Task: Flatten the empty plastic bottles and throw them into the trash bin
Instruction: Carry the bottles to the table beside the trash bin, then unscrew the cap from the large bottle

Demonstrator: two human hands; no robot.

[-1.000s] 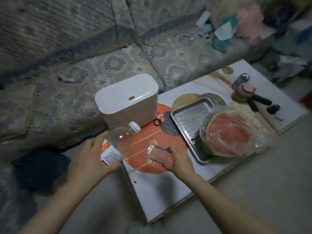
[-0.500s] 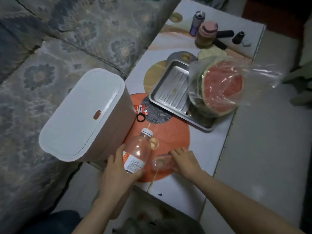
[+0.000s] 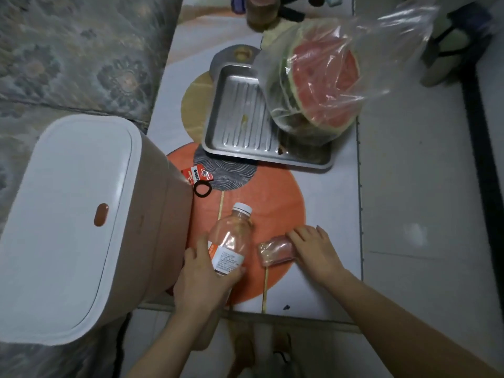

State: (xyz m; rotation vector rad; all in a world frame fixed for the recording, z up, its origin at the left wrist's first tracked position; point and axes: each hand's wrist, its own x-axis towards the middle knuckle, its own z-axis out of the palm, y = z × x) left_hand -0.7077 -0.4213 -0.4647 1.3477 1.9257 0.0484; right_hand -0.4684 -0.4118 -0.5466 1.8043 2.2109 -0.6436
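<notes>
Sofa point(image 3: 81, 50): patterned grey upholstery along the far left, running beside the low table.
Trash bin point(image 3: 71, 227): white, lid closed, a small orange oval button on the lid; it stands at the left, its right wall touching the edge of the orange circle printed on the table.
Table point(image 3: 327, 268): low white top printed with coloured circles, stretching from near to far down the middle.
Wrapper scrap point(image 3: 197, 173): red and white, just right of the bin's far corner, with a black hair tie point(image 3: 203, 189) lying right beside it.
Left hand point(image 3: 203, 274): fingers and thumb wrapped round the lower part of the capped bottle, thumb on the right side of the label.
Capped bottle point(image 3: 231, 238): clear plastic, white cap pointing far, white and orange label at the base; tilted over the orange circle, near the bin's right wall.
Small bottle point(image 3: 276, 250): clear, uncapped as far as can be told, lying on its side on the orange circle, just right of the capped bottle and apart from it.
Right hand point(image 3: 316, 252): fingers nearly straight, their tips resting on the right end of the small bottle; palm low over the table.
Metal tray point(image 3: 240, 121): ribbed steel, beyond the orange circle, in the middle of the table.
Watermelon half point(image 3: 321, 77): cut red face showing, inside a clear plastic bag point(image 3: 381, 50), sitting on the tray's right part.
Floor point(image 3: 422, 214): pale tiles to the right of the table.
</notes>
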